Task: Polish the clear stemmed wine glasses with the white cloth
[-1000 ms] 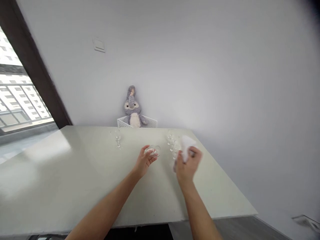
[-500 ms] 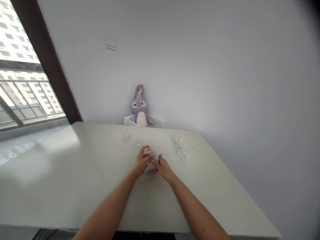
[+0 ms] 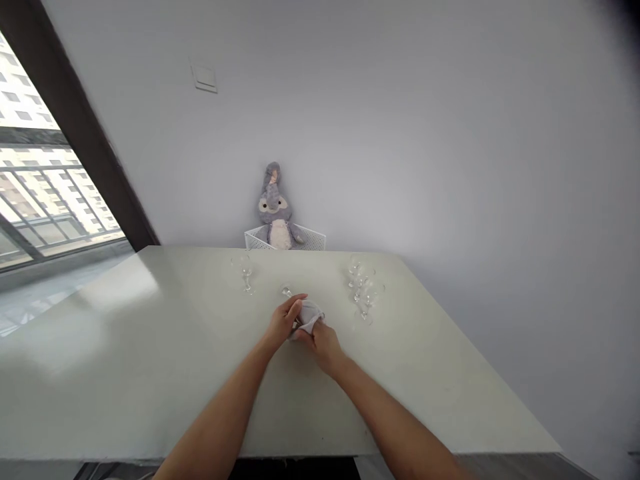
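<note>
Over the middle of the white table, my left hand (image 3: 284, 323) is closed around a stemmed wine glass (image 3: 287, 291). Its foot points away from me, and my fingers and a cloth hide most of the bowl. The light grey cloth (image 3: 311, 313) is wrapped about the bowl end. My right hand (image 3: 323, 345) grips this cloth from the right, with its fingers partly tucked into the folds. Clear stemmed glasses (image 3: 364, 293) stand in a cluster beyond my right hand. Another stemmed glass (image 3: 247, 272) stands at the back left.
The white table (image 3: 150, 373) reaches to the wall. A grey plush toy (image 3: 275, 207) sits in a white perforated basket (image 3: 313, 241) behind the table's far edge. A window (image 3: 50, 180) with a dark frame is on the left, and a switch (image 3: 204, 77) is on the wall.
The held glass has turned, its foot now nearer my left fingers and more upright. The cloth sits higher and my right hand has shifted into its folds. The view has tilted slightly.
</note>
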Available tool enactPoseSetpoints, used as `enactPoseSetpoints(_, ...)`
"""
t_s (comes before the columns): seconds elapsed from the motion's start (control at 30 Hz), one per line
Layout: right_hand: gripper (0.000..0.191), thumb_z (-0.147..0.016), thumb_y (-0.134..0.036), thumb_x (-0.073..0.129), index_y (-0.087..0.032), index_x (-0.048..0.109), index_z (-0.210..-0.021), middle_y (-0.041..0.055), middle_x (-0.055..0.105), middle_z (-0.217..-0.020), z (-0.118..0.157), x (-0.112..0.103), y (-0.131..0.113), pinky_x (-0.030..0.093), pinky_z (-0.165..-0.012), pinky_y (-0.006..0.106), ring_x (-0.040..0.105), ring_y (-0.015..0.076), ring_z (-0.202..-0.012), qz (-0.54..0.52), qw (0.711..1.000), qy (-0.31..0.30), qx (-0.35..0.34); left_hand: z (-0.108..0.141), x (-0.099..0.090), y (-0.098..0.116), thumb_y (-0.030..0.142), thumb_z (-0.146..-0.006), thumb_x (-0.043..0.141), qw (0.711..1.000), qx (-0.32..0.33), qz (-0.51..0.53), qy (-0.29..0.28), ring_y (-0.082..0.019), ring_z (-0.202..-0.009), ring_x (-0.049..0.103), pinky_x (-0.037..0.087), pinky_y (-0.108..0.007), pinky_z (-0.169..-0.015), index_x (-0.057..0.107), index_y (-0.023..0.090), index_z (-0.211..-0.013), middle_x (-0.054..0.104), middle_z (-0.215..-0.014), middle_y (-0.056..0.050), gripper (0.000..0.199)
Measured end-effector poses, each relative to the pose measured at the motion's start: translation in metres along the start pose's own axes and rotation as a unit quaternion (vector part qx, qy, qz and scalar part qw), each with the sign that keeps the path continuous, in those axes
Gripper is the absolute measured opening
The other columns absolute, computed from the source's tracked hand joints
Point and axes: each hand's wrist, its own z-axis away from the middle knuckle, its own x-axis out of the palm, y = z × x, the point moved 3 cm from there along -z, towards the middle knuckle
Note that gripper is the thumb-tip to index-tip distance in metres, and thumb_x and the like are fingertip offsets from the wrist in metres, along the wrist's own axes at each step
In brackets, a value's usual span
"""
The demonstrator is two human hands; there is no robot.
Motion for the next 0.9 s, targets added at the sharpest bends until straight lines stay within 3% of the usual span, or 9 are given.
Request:
enactPoseSetpoints(0.1, 0.037, -0.074, -0.053, 0.051, -0.018, 0.059, -0.082, 0.0067, 0.063, -0.073, -0.001, 0.0, 0.002, 0.045, -0.058, 0.026, 0.058, 0.0165, -0.064, -0.002, 1.0, 0.022, 0.023, 0.003, 0.001, 0.003, 0.045, -0.074, 0.052, 1.0, 0.009, -0.025, 0.006, -0.016, -0.072, 0.056, 0.044, -0.025, -0.067, 0.062, 0.021, -0.104, 0.062, -0.078, -0.003, 0.04)
enactPoseSetpoints(0.27, 0.043, -0.082, -0.053, 0.036, -0.016, 0.057, -0.081, 0.0018, 0.06, -0.06, -0.009, -0.014, 0.003, 0.042, -0.043, 0.022, 0.049, 0.0095, -0.04, -0.323, 0.94, -0.012, 0.111, 0.015, 0.014, 0.018, 0.036, -0.069, 0.062, 0.989, 0.006, 0.1, -0.109, -0.017, -0.078, 0.057, 0.044, -0.028, -0.073, 0.045, 0.024, -0.125, 0.061, -0.094, -0.007, 0.061)
enactPoseSetpoints(0.37, 0.042, -0.082, -0.052, 0.038, -0.016, 0.058, -0.083, 0.0021, 0.061, -0.061, -0.006, -0.012, 0.002, 0.044, -0.047, 0.024, 0.052, 0.0107, -0.044, -0.271, 0.959, -0.031, 0.08, 0.015, 0.013, 0.018, 0.035, -0.07, 0.062, 0.989, 0.011, 0.099, -0.109, -0.015, -0.073, 0.056, 0.045, -0.026, -0.068, 0.044, 0.022, -0.126, 0.061, -0.088, -0.006, 0.06)
enactPoseSetpoints(0.43, 0.038, -0.078, -0.051, 0.046, -0.016, 0.06, -0.083, 0.0047, 0.063, -0.068, -0.002, -0.007, 0.001, 0.046, -0.054, 0.026, 0.057, 0.0138, -0.056, -0.127, 0.991, -0.032, 0.033, 0.011, 0.009, 0.011, 0.041, -0.074, 0.056, 0.994, -0.002, 0.069, -0.086, -0.013, -0.063, 0.053, 0.044, -0.025, -0.06, 0.044, 0.02, -0.125, 0.06, -0.078, -0.003, 0.057)
enactPoseSetpoints(0.53, 0.029, -0.07, -0.047, 0.059, -0.018, 0.061, -0.075, 0.0072, 0.064, -0.079, 0.001, -0.002, -0.001, 0.045, -0.062, 0.025, 0.058, 0.0172, -0.073, 0.044, 0.999, 0.01, -0.011, 0.006, 0.003, 0.004, 0.05, -0.079, 0.043, 0.999, 0.005, -0.039, -0.021, -0.013, -0.061, 0.051, 0.043, -0.025, -0.059, 0.055, 0.017, -0.114, 0.058, -0.071, -0.002, 0.05)
enactPoseSetpoints(0.63, 0.03, -0.071, -0.047, 0.058, -0.018, 0.059, -0.074, 0.0045, 0.062, -0.067, -0.003, -0.006, 0.002, 0.043, -0.051, 0.024, 0.056, 0.0146, -0.058, -0.104, 0.993, 0.022, 0.049, 0.007, 0.004, 0.008, 0.05, -0.081, 0.04, 0.994, 0.035, -0.107, -0.011, -0.014, -0.071, 0.053, 0.043, -0.027, -0.069, 0.054, 0.019, -0.116, 0.061, -0.082, -0.004, 0.049)
enactPoseSetpoints(0.77, 0.028, -0.074, -0.045, 0.056, -0.017, 0.057, -0.077, -0.0013, 0.057, -0.055, -0.007, -0.012, 0.002, 0.037, -0.04, 0.021, 0.046, 0.0081, -0.039, -0.405, 0.905, 0.018, 0.128, 0.012, 0.012, 0.017, 0.043, -0.077, 0.051, 0.995, 0.038, -0.036, -0.087, -0.014, -0.076, 0.054, 0.044, -0.027, -0.072, 0.038, 0.021, -0.129, 0.06, -0.093, -0.005, 0.058)
enactPoseSetpoints(0.83, 0.028, -0.073, -0.044, 0.057, -0.017, 0.058, -0.079, -0.0011, 0.058, -0.056, -0.006, -0.01, 0.002, 0.039, -0.042, 0.022, 0.047, 0.0086, -0.04, -0.38, 0.917, 0.005, 0.117, 0.012, 0.011, 0.017, 0.043, -0.075, 0.054, 0.996, 0.041, -0.022, -0.081, -0.013, -0.076, 0.053, 0.044, -0.026, -0.07, 0.04, 0.019, -0.127, 0.059, -0.093, -0.005, 0.059)
enactPoseSetpoints(0.9, 0.026, -0.071, -0.042, 0.059, -0.016, 0.059, -0.077, 0.0005, 0.059, -0.057, -0.003, -0.006, 0.002, 0.041, -0.046, 0.023, 0.052, 0.0118, -0.047, -0.24, 0.967, -0.002, 0.081, 0.01, 0.009, 0.013, 0.046, -0.078, 0.047, 0.997, 0.033, -0.044, -0.062, -0.012, -0.069, 0.052, 0.044, -0.025, -0.065, 0.041, 0.018, -0.126, 0.059, -0.085, -0.004, 0.056)
